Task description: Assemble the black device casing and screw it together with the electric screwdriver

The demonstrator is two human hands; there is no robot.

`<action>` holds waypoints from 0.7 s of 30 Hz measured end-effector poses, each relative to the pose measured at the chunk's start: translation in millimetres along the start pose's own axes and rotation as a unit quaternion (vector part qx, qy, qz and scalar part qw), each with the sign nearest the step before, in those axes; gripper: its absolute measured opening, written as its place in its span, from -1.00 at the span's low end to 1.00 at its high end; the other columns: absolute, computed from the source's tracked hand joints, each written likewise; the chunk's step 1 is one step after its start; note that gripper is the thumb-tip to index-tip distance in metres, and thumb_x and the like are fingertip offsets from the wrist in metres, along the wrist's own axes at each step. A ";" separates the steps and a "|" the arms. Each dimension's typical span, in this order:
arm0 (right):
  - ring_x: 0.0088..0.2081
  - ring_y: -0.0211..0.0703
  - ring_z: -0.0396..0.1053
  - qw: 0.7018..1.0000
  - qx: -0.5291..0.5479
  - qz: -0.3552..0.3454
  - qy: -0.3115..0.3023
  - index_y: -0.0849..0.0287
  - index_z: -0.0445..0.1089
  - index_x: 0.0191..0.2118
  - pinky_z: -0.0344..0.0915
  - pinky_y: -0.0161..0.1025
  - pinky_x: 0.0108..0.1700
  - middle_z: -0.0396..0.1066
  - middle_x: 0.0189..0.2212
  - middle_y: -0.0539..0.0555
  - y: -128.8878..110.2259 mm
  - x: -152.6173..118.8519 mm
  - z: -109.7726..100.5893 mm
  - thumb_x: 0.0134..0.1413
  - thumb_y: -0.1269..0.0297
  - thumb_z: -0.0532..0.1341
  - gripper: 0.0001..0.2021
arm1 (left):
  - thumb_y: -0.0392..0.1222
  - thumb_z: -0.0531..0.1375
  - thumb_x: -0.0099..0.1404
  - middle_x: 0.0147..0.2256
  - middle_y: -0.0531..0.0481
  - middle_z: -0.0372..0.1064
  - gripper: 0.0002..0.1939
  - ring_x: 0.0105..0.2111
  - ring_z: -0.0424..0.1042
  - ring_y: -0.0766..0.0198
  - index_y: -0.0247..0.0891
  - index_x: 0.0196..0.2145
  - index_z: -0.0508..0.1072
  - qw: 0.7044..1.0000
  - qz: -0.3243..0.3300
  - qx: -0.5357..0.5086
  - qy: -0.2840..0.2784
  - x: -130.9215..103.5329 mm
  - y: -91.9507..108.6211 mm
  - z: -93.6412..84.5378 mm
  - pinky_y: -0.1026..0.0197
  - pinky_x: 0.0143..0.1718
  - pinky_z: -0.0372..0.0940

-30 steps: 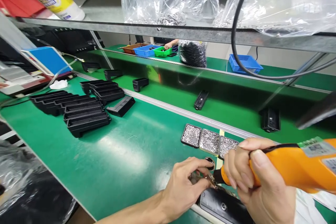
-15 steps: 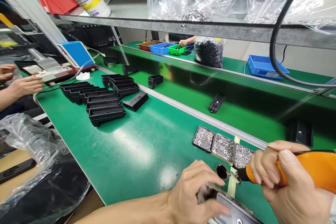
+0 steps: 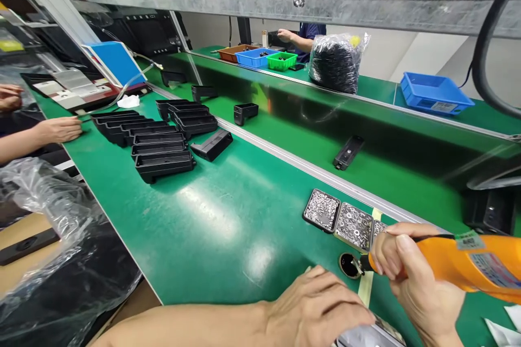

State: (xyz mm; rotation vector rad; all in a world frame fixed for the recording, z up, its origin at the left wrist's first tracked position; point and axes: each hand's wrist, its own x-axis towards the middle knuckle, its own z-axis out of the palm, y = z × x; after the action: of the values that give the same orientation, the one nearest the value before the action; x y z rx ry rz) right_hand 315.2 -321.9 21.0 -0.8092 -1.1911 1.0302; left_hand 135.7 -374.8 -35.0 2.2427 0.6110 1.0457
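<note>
Driver tip at the small round cup, left hand pinning the part.
Right hand (image 3: 411, 276) wraps the orange screwdriver (image 3: 468, 268), long axis running left, tip just beside the black cup (image 3: 349, 264). Left hand (image 3: 317, 309) lies flat on the grey part (image 3: 372, 336) at the bench (image 3: 211, 227) edge, below the tip; its grip holds nothing.

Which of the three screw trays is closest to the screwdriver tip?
The rightmost tray, partly hidden behind the right hand gripping the orange screwdriver. The middle tray and the left tray lie further left, fully in view.
</note>
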 end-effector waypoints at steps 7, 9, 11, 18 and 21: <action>-0.63 -0.32 0.16 1.000 -0.005 0.012 -0.010 0.11 0.39 -0.09 0.20 -0.31 -0.60 0.16 -0.63 -0.12 7.5 -3.3 -3.3 0.37 0.31 0.21 -0.94 | 0.26 0.28 0.37 -0.07 -0.15 0.58 -0.38 -0.11 0.53 0.08 -0.27 0.14 0.38 0.999 0.026 0.025 0.013 -2.7 -6.4 7.2 0.08 -0.10 0.27; -0.63 -0.31 0.16 1.000 -0.008 0.015 -0.004 0.11 0.39 -0.10 0.20 -0.30 -0.60 0.16 -0.63 -0.12 7.2 -3.0 -4.6 0.36 0.30 0.22 -0.94 | 0.29 0.23 0.40 -0.08 -0.08 0.57 -0.38 -0.15 0.52 0.14 -0.25 0.15 0.35 0.996 0.050 0.058 0.034 -6.0 -13.1 15.1 0.10 -0.13 0.27; -0.64 -0.31 0.16 1.000 -0.010 0.016 0.005 0.11 0.39 -0.12 0.19 -0.29 -0.60 0.15 -0.64 -0.12 3.6 -1.6 -4.7 0.36 0.27 0.23 -0.94 | 0.33 0.20 0.41 -0.08 -0.03 0.56 -0.37 -0.17 0.50 0.18 -0.24 0.16 0.32 0.994 0.063 0.082 0.044 -8.6 -18.5 21.2 0.11 -0.16 0.26; -0.68 -0.32 0.06 0.997 -0.018 0.010 0.069 0.08 0.37 -0.21 0.12 -0.25 -0.62 0.07 -0.67 -0.13 -40.2 3.4 5.0 0.34 0.23 0.21 -0.92 | 0.32 0.18 0.42 -0.10 -0.15 0.55 -0.34 -0.17 0.50 0.11 -0.33 0.13 0.32 0.996 0.052 0.066 0.029 -1.7 -7.8 8.8 0.08 -0.17 0.30; -0.71 -0.34 -0.01 0.996 -0.035 0.000 0.080 0.04 0.36 -0.20 0.07 -0.25 -0.64 0.02 -0.69 -0.15 -58.8 -2.2 -7.8 0.39 0.16 0.15 -0.88 | 0.28 0.23 0.40 -0.13 -0.17 0.55 -0.37 -0.21 0.52 0.09 -0.35 0.09 0.35 0.997 0.043 0.044 0.054 3.5 0.8 2.3 0.08 -0.21 0.32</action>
State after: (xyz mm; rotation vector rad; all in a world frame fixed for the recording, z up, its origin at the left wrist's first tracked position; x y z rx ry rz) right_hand 334.5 -344.1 72.5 -0.9293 -1.0963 0.9100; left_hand 139.8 -373.9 -33.8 2.3175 0.6212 1.2106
